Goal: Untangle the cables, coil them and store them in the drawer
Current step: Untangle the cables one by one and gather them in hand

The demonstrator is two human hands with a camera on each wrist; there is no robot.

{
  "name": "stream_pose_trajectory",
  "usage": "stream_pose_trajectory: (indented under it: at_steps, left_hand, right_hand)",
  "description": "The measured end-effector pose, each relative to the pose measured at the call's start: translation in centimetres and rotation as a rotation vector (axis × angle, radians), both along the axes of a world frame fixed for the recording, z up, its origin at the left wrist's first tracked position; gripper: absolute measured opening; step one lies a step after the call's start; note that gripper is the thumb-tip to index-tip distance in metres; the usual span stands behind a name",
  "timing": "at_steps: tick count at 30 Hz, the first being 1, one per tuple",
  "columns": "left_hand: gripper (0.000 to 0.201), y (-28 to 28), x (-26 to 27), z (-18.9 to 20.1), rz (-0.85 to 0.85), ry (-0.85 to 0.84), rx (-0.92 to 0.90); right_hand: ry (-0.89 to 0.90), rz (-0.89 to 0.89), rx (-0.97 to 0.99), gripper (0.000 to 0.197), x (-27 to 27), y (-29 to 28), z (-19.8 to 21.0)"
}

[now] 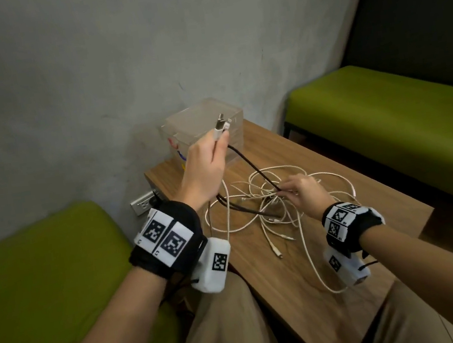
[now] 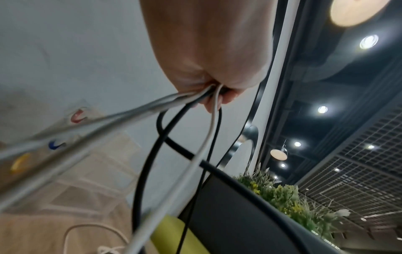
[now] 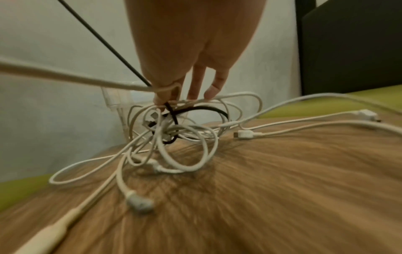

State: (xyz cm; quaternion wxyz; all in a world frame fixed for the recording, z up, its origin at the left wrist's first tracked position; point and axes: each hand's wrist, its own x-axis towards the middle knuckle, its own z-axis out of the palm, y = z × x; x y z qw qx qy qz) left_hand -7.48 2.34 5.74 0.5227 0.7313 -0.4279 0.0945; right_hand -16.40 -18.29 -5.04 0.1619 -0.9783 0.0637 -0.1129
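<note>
A tangle of white cables (image 1: 277, 202) and one black cable (image 1: 250, 164) lies on the wooden table (image 1: 347, 241). My left hand (image 1: 206, 165) is raised above the table's far left and grips a bunch of cable ends, their plugs (image 1: 222, 123) sticking up; in the left wrist view the strands (image 2: 204, 96) hang from the fist. My right hand (image 1: 301, 189) is low over the tangle and pinches the black cable (image 3: 172, 111) between thumb and forefinger. A clear plastic drawer box (image 1: 204, 127) stands at the table's far corner.
Green benches (image 1: 387, 118) flank the table on the right and left (image 1: 43, 272). A grey wall with a power outlet (image 1: 143, 204) is behind the table. One white cable loop (image 1: 320, 274) hangs over the table's near edge.
</note>
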Motion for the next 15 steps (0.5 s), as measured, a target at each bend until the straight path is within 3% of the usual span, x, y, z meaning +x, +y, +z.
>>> stream_pose_trajectory:
  at_steps: [5, 11, 15]
  left_hand:
    - [0.037, 1.1, 1.2, 0.8, 0.056, 0.046, -0.197]
    - [0.038, 0.1, 0.6, -1.1, 0.052, 0.06, 0.141]
    - [0.038, 0.3, 0.9, -1.2, 0.103, 0.076, 0.097]
  right_hand:
    - [0.035, -0.029, 0.053, 0.026, -0.5, -0.1, -0.4]
    - [0.106, 0.047, -0.149, 0.027, 0.9, 1.6, 0.1]
    - [0.109, 0.041, -0.202, 0.033, 1.2, 1.7, -0.1]
